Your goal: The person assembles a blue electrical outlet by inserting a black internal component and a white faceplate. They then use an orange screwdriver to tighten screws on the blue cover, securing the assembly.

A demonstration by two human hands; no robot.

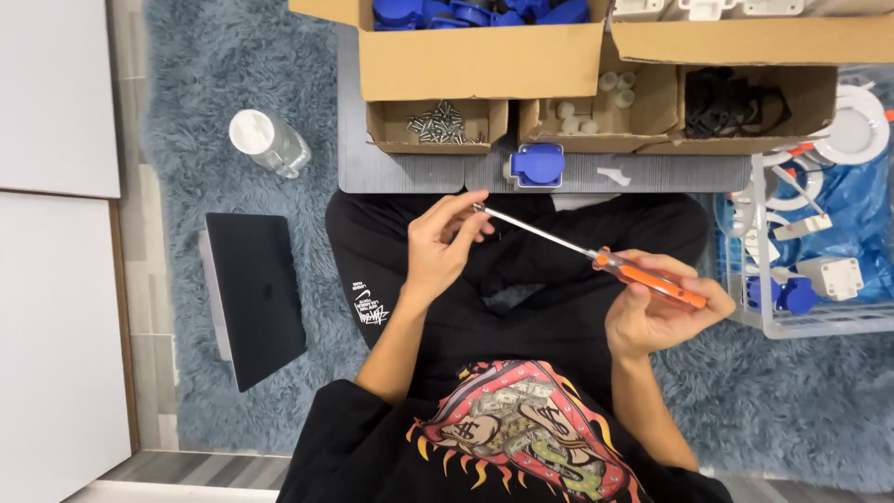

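The right hand is grasping the orange handle of a screwdriver over the lap, while the left hand fingers are pinching its metal tip, near the blue socket.

Home floor used as a makeshift assembly spot: shaggy blue-grey rug w/ closed laptop, water bottle, cardboard boxes of screws & plastic socket parts, white wire basket.

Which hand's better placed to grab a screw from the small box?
Left, probably. The left hand is only pinching the screwdriver tip and sits nearest the screw box; the right hand grips the orange handle.
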